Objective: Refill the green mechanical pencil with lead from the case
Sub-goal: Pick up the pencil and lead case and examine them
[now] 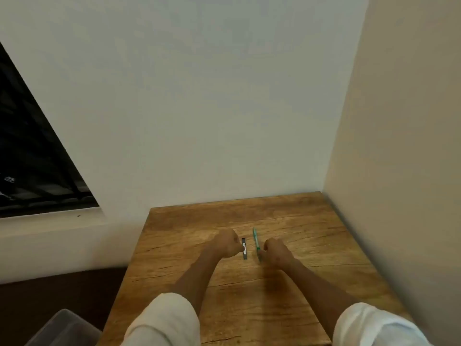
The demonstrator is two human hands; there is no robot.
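A green mechanical pencil (pixel 255 239) lies on the wooden table (pixel 311 236), pointing away from me. Just left of it lies the slim dark lead case (pixel 244 248) with a white label. My left hand (pixel 228 243) sits beside the case with curled fingers, its fingertips touching the case's left side. My right hand (pixel 275 252) has curled fingers and pinches the near end of the pencil. Both objects rest on the table top.
The table stands in a corner, with a wall behind it and another along its right edge. A dark window (pixel 32 158) is at the left. A grey translucent container (pixel 64 328) sits on the floor at the lower left.
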